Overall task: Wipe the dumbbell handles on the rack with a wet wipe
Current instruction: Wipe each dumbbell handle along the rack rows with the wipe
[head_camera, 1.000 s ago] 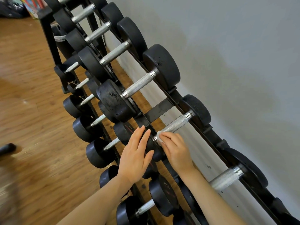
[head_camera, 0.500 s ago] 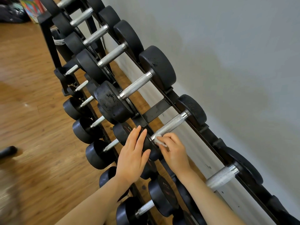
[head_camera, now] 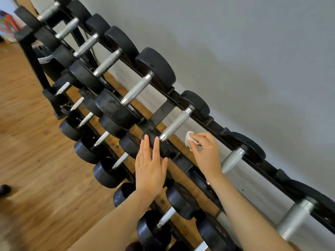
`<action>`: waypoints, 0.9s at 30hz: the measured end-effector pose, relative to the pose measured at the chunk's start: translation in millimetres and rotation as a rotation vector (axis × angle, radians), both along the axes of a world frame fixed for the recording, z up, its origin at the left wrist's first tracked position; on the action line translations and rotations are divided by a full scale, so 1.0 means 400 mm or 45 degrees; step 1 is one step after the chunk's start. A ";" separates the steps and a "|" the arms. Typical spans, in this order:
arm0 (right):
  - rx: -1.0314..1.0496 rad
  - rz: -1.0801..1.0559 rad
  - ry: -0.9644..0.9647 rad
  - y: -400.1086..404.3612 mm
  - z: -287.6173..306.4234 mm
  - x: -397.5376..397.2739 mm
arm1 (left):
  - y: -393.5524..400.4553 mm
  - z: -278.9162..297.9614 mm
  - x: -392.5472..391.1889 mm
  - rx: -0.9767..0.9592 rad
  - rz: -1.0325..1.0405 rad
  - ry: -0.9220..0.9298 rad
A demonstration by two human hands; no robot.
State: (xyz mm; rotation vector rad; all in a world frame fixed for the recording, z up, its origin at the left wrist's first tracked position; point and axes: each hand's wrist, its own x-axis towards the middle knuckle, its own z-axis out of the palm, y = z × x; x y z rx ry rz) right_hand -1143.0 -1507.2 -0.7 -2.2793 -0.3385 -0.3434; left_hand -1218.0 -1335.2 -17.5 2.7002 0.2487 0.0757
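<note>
- Rack (head_camera: 164,110): black, tiered, running diagonally from upper left to lower right along a grey wall (head_camera: 253,51); wooden floor (head_camera: 36,160) to its left.
- Upper tier: large black dumbbells with knurled silver handles, set crosswise on the rails.
- Lower tiers: smaller black dumbbells with thin bright handles, stacked toward the floor side.
- Handle (head_camera: 175,125): silver, knurled, on the upper-tier dumbbell nearest the hands; its far head (head_camera: 196,104) sits by the wall, its near head (head_camera: 159,147) lies under the left fingers. Bare along its visible length, nothing touching it.
- Left hand (head_camera: 150,171): palm down, fingers straight and close together, fingertips resting on the near head just beside the handle's lower end.
- Wipe (head_camera: 189,141): small, white, crumpled; just to the right of the handle's lower half, apart from it, between that handle and the next one.
- Right hand (head_camera: 206,153): fingers curled, thumb and fingertips pinching the wipe at its right edge; held over the gap between two upper-tier dumbbells.
- Next handle (head_camera: 232,160): silver, to the right of the right hand, close beside the wrist; whether it touches cannot be told.
- Dark object (head_camera: 4,189): at the left edge on the floor, blurred.
- Colourful item (head_camera: 7,26): upper left corner, partly cut off.
</note>
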 end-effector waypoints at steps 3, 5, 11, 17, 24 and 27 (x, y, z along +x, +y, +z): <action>-0.012 -0.144 -0.003 -0.046 0.037 -0.062 | -0.027 0.015 -0.045 0.020 -0.075 0.020; -0.005 -0.200 -0.008 -0.082 0.059 -0.104 | -0.056 0.034 -0.070 -0.033 -0.093 0.060; 0.085 -0.331 0.011 -0.191 0.080 -0.204 | -0.175 0.079 -0.116 -0.143 -0.110 0.107; 0.270 -0.424 0.083 -0.247 0.052 -0.243 | -0.298 0.085 -0.128 -0.277 -0.071 0.063; 0.562 -0.579 0.170 -0.279 0.020 -0.231 | -0.376 0.066 -0.123 -0.212 -0.032 0.049; 0.696 -0.647 0.179 -0.268 0.009 -0.207 | -0.373 0.057 -0.127 -0.131 -0.050 0.008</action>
